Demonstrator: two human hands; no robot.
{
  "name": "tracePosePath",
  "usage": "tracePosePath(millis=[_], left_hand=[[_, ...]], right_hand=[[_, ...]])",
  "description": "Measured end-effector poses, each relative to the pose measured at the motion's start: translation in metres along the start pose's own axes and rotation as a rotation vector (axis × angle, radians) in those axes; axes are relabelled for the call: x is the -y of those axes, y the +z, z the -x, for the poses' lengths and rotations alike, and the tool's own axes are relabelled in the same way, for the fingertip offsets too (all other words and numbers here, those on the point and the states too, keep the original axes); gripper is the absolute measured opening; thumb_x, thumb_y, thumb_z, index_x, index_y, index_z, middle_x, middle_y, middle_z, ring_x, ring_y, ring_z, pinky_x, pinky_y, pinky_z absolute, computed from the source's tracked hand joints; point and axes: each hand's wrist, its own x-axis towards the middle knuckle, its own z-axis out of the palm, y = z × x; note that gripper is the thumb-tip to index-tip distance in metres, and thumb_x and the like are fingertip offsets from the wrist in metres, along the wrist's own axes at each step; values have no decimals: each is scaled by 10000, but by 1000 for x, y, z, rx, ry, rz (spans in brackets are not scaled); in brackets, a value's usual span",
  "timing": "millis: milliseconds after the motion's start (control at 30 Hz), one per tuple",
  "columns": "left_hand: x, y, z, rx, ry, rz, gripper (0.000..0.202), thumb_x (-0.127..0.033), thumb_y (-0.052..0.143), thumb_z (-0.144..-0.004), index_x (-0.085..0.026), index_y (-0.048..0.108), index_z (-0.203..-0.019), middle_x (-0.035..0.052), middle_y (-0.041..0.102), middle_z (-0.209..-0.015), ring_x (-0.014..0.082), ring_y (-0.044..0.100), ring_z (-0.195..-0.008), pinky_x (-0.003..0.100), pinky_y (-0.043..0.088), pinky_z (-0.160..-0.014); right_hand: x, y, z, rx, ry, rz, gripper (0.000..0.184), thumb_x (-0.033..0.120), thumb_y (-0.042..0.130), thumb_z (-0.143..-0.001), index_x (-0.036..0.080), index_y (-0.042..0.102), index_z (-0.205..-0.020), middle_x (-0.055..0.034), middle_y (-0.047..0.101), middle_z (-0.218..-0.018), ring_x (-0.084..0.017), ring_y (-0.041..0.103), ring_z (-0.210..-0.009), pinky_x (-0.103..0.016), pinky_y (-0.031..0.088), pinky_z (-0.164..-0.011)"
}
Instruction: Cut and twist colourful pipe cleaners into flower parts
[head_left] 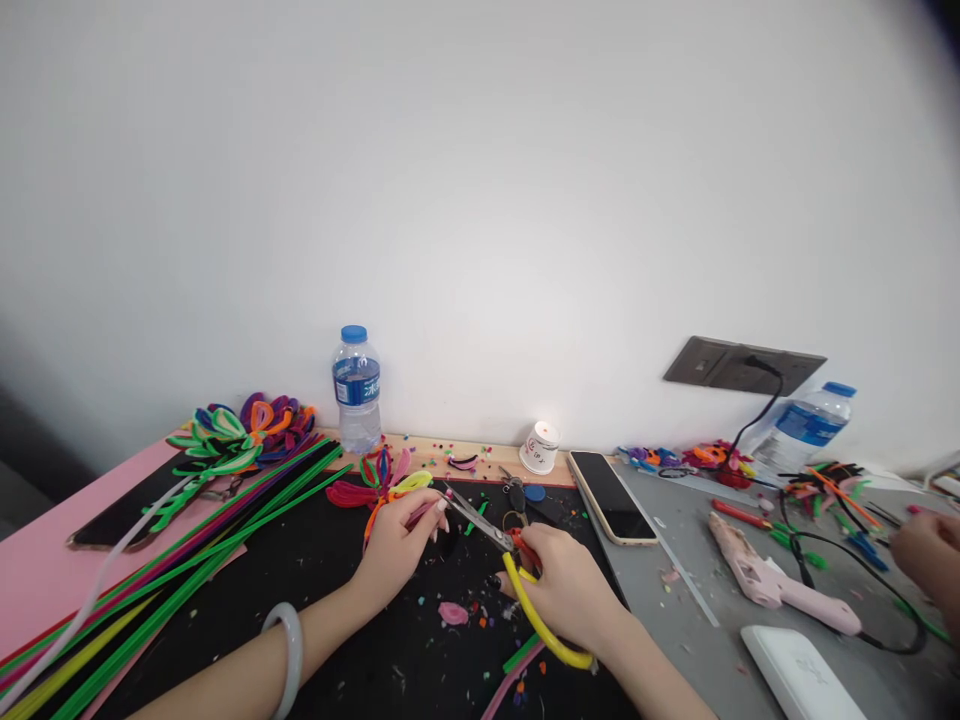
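Observation:
My left hand [401,540] is closed, its fingertips pinching what looks like a small pink pipe cleaner piece [417,512], mostly hidden by the fingers. Just beyond that hand lies a multicoloured pipe cleaner flower [381,482] with red, pink, yellow and orange petals; whether the hand touches it I cannot tell. My right hand [562,580] grips scissors [491,532] with yellow and red handles, the blades pointing at my left fingertips. Below the blades a loose pink fuzzy piece [453,613] rests on the black mat [360,640] among colourful clippings.
Long pipe cleaners [202,560] and finished flowers [240,435] lie at left. A water bottle [357,390], paper cup [541,446], keys [514,495] and phone [611,498] stand or lie along the back. At right are a pink glue gun [780,585], its cord, and another person's hand [926,550].

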Motion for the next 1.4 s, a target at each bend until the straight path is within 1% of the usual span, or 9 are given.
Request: tracePosePath(millis=[200,333,467,600,733,1033,1167,1300,1400], left_hand=[[4,-1,2,-12,89,-173,185,-251,435,-848,-184,555,-725,-8,565,-603,129,510,-532,229,382,-541],[2,-2,2,-25,132,-225,160,-235,440,-846,-184,570,-767,-6,591,-631,129,529,-552,231,394,-565],[1,-2,1,-33,133,-255,174,-238,440,-847,-180,575,-755,-9,593,-626,127,540,-563,227,398,-576],[2,-2,1,-54,134,-258,174,-235,442,-848,-179,579,-756,-13,598,-630,121,546,-567,221,400,-583],[2,-2,1,-41,143,-255,173,-230,447,-845,-180,577,-741,-15,600,-626,121,547,-570,218,399,-585],[0,-2,1,-14,154,-290,197,-237,433,-854,-176,583,-742,-5,610,-646,128,560,-600,221,401,-602],[2,-1,1,0,175,-292,185,-229,435,-849,-177,586,-756,-1,615,-664,132,565,-617,223,403,-613],[3,-2,2,14,171,-263,180,-228,436,-844,-177,586,-758,3,610,-668,136,562,-630,231,402,-628],[2,-2,1,34,114,-162,188,-253,444,-842,-177,583,-741,2,597,-649,133,540,-598,235,395,-604]], right_hand=[[-2,3,0,-5,-2,1,314,465,628,-676,186,497,-612,15,545,-652,-119,449,-560,-221,199,-481],[-2,2,-2,-8,-3,11,325,480,617,-682,187,503,-601,11,560,-643,-126,467,-565,-222,199,-484],[-2,0,-2,-2,2,25,330,488,616,-679,189,505,-595,11,571,-638,-130,481,-564,-222,195,-483],[-2,1,-1,7,18,25,310,487,616,-676,193,526,-636,2,583,-661,-143,505,-586,-222,203,-489],[-3,4,-1,26,23,22,304,483,630,-658,196,532,-680,-6,595,-701,-158,525,-612,-221,213,-496],[-2,3,-2,23,2,42,309,490,626,-662,198,527,-681,-6,608,-733,-164,539,-631,-224,224,-500],[-2,2,-2,21,8,60,324,508,609,-677,195,532,-646,-8,609,-705,-163,544,-619,-227,223,-496],[-2,0,-2,25,9,78,329,519,598,-686,195,552,-647,-15,619,-710,-175,563,-641,-229,232,-497],[-3,-1,-3,24,-7,84,315,504,600,-693,192,566,-666,-21,621,-723,-173,566,-653,-229,241,-504]])
